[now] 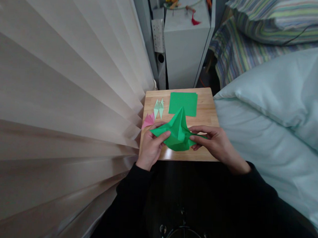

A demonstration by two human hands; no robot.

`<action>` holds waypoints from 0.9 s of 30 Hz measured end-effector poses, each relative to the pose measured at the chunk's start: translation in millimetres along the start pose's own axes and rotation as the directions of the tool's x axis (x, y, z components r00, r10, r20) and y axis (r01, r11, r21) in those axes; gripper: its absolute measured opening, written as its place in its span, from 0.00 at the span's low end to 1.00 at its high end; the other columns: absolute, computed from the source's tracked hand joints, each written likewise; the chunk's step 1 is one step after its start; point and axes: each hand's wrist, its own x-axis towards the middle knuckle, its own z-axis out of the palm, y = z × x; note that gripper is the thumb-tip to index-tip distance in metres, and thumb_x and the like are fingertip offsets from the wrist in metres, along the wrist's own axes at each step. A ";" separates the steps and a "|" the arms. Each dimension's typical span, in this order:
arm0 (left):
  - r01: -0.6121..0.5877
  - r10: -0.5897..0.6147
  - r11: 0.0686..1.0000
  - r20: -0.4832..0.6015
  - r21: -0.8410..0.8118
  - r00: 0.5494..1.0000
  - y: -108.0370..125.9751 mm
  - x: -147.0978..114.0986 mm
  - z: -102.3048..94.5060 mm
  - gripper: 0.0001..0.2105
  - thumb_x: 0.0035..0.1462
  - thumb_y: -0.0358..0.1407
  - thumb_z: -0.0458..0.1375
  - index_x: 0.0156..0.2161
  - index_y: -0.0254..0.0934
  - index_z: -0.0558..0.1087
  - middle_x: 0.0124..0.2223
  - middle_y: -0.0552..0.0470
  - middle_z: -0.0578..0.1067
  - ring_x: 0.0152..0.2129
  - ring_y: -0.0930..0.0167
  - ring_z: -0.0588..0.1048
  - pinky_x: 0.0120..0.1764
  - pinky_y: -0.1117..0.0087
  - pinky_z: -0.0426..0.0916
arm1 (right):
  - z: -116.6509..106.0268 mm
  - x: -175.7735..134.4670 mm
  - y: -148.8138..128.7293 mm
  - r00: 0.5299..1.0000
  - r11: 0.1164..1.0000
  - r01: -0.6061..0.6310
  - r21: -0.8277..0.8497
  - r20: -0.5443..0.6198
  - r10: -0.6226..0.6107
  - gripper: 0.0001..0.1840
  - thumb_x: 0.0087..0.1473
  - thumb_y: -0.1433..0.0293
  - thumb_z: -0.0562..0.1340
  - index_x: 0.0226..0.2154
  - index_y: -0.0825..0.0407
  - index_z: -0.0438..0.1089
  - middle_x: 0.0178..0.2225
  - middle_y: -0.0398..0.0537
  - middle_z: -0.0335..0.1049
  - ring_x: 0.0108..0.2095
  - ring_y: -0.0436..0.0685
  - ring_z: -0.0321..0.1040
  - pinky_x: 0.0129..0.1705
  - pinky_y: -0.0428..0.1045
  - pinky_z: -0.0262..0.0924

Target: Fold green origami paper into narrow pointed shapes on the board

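Holds the folded green paper [178,132] above the near part of the wooden table [207,114], pinching its left point between thumb and fingers of the left hand [152,144] and its right side likewise with the right hand [215,140]. Has flat green sheets [183,99] farther back on the wood, a pale green folded paper [161,107] to their left, and a pink folded paper [148,121] just beside the left hand.

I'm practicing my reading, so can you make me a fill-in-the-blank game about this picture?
The left hand and the right hand hold folded paper colored ____.
On the table, the small folded piece nearest the left hand is ____.
The pillow at the top right has a pattern of ____.

Missing words: green; pink; stripes.
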 end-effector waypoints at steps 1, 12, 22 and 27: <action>-0.004 0.004 1.000 0.002 -0.013 1.000 -0.5 -1.3 1.9 0.19 0.42 0.33 0.77 0.41 0.38 0.80 0.34 0.57 0.79 0.29 0.78 0.77 0.32 0.79 0.72 | 2.0 -0.5 1.0 1.000 1.000 0.017 -0.013 -0.002 -0.017 0.17 0.44 0.63 0.78 0.38 0.50 0.83 0.36 0.47 0.81 0.22 0.51 0.76 0.26 0.49 0.77; 0.238 -0.235 0.961 0.036 -0.139 0.971 -12.1 -10.6 17.2 0.21 0.46 0.34 0.74 0.47 0.40 0.80 0.45 0.52 0.83 0.47 0.65 0.80 0.50 0.65 0.75 | 9.0 -3.1 9.8 0.951 0.918 0.296 -0.263 -0.004 -0.308 0.07 0.59 0.69 0.66 0.37 0.50 0.83 0.34 0.47 0.72 0.25 0.48 0.71 0.24 0.46 0.69; 0.303 -0.304 0.952 0.229 0.044 0.925 26.1 1.2 -16.0 0.24 0.54 0.53 0.66 0.44 0.33 0.82 0.43 0.42 0.83 0.38 0.64 0.81 0.39 0.66 0.75 | -18.9 1.1 -7.0 0.961 0.881 0.264 -0.392 0.029 -0.276 0.07 0.57 0.67 0.66 0.34 0.49 0.82 0.35 0.49 0.79 0.31 0.54 0.72 0.29 0.49 0.64; 0.080 -0.215 0.901 0.279 0.427 0.936 19.9 4.7 -14.5 0.21 0.48 0.42 0.73 0.48 0.38 0.81 0.38 0.49 0.82 0.36 0.67 0.79 0.42 0.67 0.73 | -15.5 0.6 -8.3 0.967 0.807 0.245 -0.537 0.076 -0.243 0.07 0.56 0.65 0.68 0.34 0.50 0.81 0.31 0.46 0.79 0.28 0.55 0.68 0.29 0.51 0.59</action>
